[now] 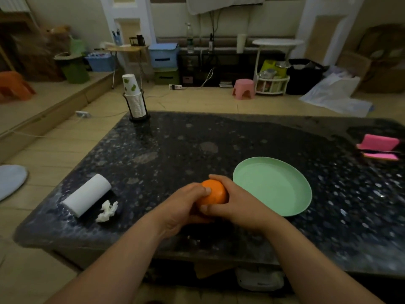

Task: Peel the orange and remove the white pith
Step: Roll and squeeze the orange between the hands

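The person stands at the near edge of a dark speckled table (219,132) with both bare forearms reaching in over it, and the orange (213,193) is cupped between the two hands just above the tabletop, a little in from the near edge and just left of a pale green plate (274,185). The left hand (182,207) wraps the fruit from below and from the left, fingers curled under it, with the thumb laid on the top of the peel. The right hand (236,205) grips it from the other side: its fingers curl over the far side and its thumb lies across the near face, low down. So both hands are closed round the orange, neither one loose. The patch of skin showing between them is smooth and unbroken; the rest of the fruit is hidden by the fingers. The plate sits flat on the table, its left rim close beside the right hand. Off to the left lies a white paper roll (87,195) on its side, with a crumpled bit of tissue (107,211) just beside its near end. At the far left corner a stack of paper cups (134,99) stands in a dark wire holder. At the right edge lies something pink and folded (379,148); I cannot tell what it is.
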Demonstrator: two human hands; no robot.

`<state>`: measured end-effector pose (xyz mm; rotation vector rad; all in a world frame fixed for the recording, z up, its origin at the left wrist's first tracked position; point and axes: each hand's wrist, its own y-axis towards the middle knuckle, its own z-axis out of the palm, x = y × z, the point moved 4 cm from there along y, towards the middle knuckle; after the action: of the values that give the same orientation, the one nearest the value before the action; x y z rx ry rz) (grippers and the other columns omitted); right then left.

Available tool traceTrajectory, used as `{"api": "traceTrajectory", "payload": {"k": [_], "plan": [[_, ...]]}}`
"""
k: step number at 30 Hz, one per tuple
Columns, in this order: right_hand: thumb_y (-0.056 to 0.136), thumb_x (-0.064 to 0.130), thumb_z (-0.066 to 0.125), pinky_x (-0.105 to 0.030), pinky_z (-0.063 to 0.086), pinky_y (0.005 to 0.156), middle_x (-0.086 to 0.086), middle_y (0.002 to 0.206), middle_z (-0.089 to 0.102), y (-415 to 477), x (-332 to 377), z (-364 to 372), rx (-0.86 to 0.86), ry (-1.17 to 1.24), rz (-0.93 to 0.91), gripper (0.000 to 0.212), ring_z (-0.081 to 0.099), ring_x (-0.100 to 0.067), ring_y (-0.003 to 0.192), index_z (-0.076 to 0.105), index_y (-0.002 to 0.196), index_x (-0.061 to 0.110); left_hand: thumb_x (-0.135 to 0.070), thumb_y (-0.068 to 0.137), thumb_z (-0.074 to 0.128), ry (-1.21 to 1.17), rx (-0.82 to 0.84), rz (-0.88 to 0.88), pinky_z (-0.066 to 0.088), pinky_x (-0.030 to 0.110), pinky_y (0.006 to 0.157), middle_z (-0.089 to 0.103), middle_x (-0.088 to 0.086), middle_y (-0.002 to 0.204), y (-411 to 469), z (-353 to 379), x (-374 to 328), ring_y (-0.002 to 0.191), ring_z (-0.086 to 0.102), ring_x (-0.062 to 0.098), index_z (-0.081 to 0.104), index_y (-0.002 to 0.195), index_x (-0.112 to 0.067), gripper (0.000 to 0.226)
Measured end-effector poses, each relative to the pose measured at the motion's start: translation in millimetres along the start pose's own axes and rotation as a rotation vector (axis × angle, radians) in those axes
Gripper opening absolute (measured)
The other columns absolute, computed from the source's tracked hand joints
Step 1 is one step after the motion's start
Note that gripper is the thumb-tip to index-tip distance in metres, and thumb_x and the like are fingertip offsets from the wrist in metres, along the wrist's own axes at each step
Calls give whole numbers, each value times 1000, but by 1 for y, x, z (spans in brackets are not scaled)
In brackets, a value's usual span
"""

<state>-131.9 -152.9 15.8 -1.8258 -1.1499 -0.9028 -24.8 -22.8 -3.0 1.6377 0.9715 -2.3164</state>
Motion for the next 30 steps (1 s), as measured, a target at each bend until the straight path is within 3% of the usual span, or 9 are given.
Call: {"api": "traceTrajectory", "payload": {"k": [12, 15, 19, 30], "plan": [[80, 50, 87, -35, 58, 99, 16, 138, 54, 3, 1, 7, -29, -19, -17, 92, 63, -8, 113, 33, 155, 55, -25, 103, 62, -7, -104, 4, 59, 59, 101, 64, 23, 136, -1, -4, 3, 121, 68, 40, 63, 133, -11, 33], [81, 47, 88, -30, 58, 94, 15, 135, 57, 1, 5, 6, -72, -49, -47, 88, 64, -6, 109, 38, 154, 52, -24, 104, 59, -4, -127, 21, 63, 53, 95, 63, 24, 134, -4, 1, -1, 114, 68, 36, 61, 131, -11, 30], [80, 49, 88, -36, 60, 96, 14, 135, 59, 3, 7, 8, -87, -100, -58, 87, 64, -9, 111, 39, 152, 52, -24, 103, 58, -6, -138, 19, 63, 42, 80, 63, 17, 125, -5, 4, -1, 104, 68, 29, 59, 126, -16, 25], [81, 41, 88, -29, 58, 86, 13, 129, 59, 2, 10, 12, -117, -199, -95, 85, 62, -4, 104, 42, 152, 45, -33, 89, 65, 33, -162, 2, 63, 47, 83, 62, 16, 123, -2, 3, 6, 110, 67, 32, 59, 123, -19, 37]]}}
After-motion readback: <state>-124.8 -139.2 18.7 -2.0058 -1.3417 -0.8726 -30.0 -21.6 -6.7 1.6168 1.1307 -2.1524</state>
